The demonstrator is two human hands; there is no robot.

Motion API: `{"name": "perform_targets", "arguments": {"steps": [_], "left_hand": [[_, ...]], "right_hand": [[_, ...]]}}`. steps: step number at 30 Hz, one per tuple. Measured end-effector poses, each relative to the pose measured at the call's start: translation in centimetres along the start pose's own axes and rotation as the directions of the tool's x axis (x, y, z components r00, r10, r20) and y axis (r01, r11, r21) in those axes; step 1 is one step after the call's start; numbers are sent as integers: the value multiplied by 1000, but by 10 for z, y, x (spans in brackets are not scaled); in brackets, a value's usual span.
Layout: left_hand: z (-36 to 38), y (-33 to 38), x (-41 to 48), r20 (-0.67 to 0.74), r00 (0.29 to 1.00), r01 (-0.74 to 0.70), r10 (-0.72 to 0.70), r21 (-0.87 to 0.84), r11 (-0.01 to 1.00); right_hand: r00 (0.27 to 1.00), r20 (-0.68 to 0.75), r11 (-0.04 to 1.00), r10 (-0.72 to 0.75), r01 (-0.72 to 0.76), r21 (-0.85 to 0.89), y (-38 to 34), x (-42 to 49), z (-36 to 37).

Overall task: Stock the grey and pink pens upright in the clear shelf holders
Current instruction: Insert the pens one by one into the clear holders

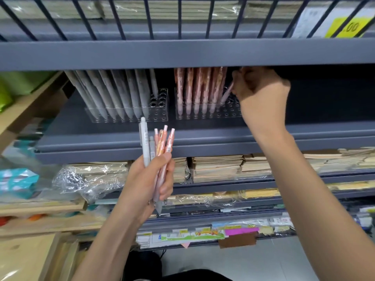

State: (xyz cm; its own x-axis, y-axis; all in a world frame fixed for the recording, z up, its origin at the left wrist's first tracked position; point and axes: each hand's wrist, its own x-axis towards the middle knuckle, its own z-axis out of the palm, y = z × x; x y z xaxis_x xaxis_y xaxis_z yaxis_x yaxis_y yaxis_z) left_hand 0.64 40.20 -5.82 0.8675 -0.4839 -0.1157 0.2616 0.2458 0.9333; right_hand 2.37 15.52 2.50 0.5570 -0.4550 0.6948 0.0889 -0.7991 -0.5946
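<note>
Pink pen [226, 94] tilted, tip down-left at clear holder [225, 116], pinched by right hand [261, 88]; left hand [148, 179] grips pen bundle [160, 142] upright.

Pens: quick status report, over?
Right hand pinches tilted pink pen, tip at right clear holder. Left hand grips spare bunch, grey and pink. Nothing blocking.

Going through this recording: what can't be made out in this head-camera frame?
Head view only:
1. Tops of the shelved grey pens and pink pens: cut off by the upper shelf.
2. Which hole the single pen enters: blurred, partly behind the right hand.
3. Price label: blurred, too small to read.
4. Pen count in the left hand's bundle: they overlap.
</note>
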Motion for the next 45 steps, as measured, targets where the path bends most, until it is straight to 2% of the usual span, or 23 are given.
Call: {"name": "perform_targets", "arguments": {"steps": [2, 5, 11, 16, 19, 21, 22, 24, 26, 28, 30, 33, 35, 39, 42, 45], "left_hand": [[-4, 0, -2, -23, 999, -26, 27, 37, 999], [-8, 0, -5, -63, 997, -38, 41, 51, 998], [-14, -1, -5, -128, 990, -55, 56, 11, 998], [-18, -4, -5, -98, 995, -36, 35, -1, 999], [-21, -3, -5, -102, 995, -10, 7, -21, 1000], [-21, -1, -6, -97, 995, -10, 6, -46, 999], [-21, 0, -7, -87, 996, -15, 9, -63, 998], [-20, 0, -9, -72, 997, -22, 17, -65, 998], [-19, 1, -9, -69, 997, -23, 21, -27, 999], [-17, 3, -9, -66, 997, -37, 37, -3, 999], [-14, 5, -8, -61, 997, -50, 49, -5, 999], [-13, 6, -4, -48, 998, -34, 36, 24, 999], [-12, 6, -3, -42, 999, -21, 23, 55, 998], [-6, 4, 2, -23, 999, -24, 27, 122, 992], [-1, 3, 5, -6, 999, -31, 32, 145, 989], [4, 2, 11, 11, 1000, -31, 30, 152, 988]], "right_hand": [[989, 144, 976, -4, 35, -216, 3, 7, 7], [977, 203, 918, 59, 26, -395, 2, 13, 11], [962, 259, 882, 85, 48, -469, -8, 22, 15], [949, 290, 898, 127, 15, -440, -14, 19, 12], [961, 226, 926, 158, -65, -372, -16, 7, 3], [976, 130, 957, 173, -135, -257, -20, -9, -5], [973, 130, 969, 191, -166, -184, -26, -19, -8], [934, 291, 977, 207, -211, -19, -37, -36, -6], [836, 519, 945, 180, -294, 146, -48, -52, 1], [743, 662, 908, 98, -338, 246, -52, -63, 10], [678, 734, 871, 40, -384, 308, -53, -70, 16], [633, 766, 783, 110, -530, 326, -49, -73, 17], [643, 741, 718, 195, -608, 339, -45, -71, 15], [726, 580, 573, 369, -669, 473, -39, -69, 8], [683, 647, 456, 339, -721, 523, -36, -73, 2], [665, 702, 536, 255, -701, 469, -29, -73, -7]]}}
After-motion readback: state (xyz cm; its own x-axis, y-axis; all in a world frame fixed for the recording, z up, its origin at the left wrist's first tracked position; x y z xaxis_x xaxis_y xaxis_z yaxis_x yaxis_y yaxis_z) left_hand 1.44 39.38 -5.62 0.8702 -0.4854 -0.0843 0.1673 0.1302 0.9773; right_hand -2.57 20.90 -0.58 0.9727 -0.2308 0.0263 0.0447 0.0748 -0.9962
